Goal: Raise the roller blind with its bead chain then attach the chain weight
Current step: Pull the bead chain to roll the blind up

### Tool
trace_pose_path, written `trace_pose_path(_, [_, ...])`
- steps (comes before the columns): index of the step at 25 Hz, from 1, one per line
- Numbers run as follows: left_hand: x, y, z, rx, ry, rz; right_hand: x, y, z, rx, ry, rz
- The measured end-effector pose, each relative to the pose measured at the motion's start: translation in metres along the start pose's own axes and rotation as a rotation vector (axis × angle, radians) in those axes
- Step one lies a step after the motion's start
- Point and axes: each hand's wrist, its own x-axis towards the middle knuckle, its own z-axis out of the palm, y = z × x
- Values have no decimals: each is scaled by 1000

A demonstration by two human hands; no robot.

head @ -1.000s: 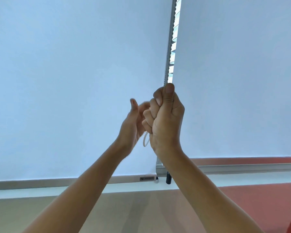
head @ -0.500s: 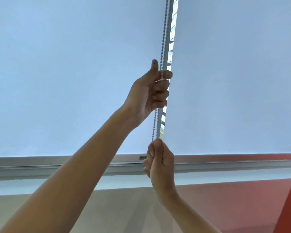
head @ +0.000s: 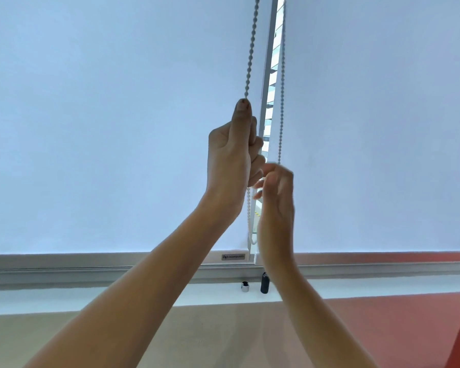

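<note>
A pale roller blind [head: 104,128] covers the left window, its bottom bar [head: 91,257] low near the sill. The bead chain [head: 251,49] hangs along its right edge in two strands. My left hand [head: 231,155] is closed around the front strand, thumb pointing up. My right hand [head: 276,192] is just below and to the right, blurred, fingers loosely curled by the back strand [head: 282,88]; whether it grips the chain is unclear. The chain's loop [head: 250,229] hangs below both hands. A black chain weight [head: 264,282] stands on the sill, with a small silver-and-black piece [head: 245,286] beside it.
A second pale blind [head: 383,128] covers the right window, with a narrow bright gap [head: 272,75] and frame post between the two. The white sill [head: 117,298] runs across below. Beige floor lies at left and red floor [head: 383,328] at right.
My left hand has come down with the chain from high on the strand. My right hand has risen from below to just beside it. The blind's bottom bar sits slightly higher above the sill.
</note>
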Motion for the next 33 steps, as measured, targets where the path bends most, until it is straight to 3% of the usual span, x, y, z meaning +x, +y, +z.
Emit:
trace_pose_path(7, [-29, -29, -6, 115, 47, 2, 59, -39, 7, 245, -44, -72])
trace_pose_path(12, [-73, -65, -34, 130, 22, -144, 66, -44, 10, 427, -186, 82])
trace_pose_path(18, [-107, -92, -47, 185, 14, -190, 67, -53, 16, 585, -424, 254])
trace_pose_path(25, [-93, -104, -59, 323, -2, -182, 53, -56, 26, 524, -129, 149])
trace_pose_path(33, [-46, -77, -62, 222, -77, -103, 23, -33, 28, 335, -38, 8])
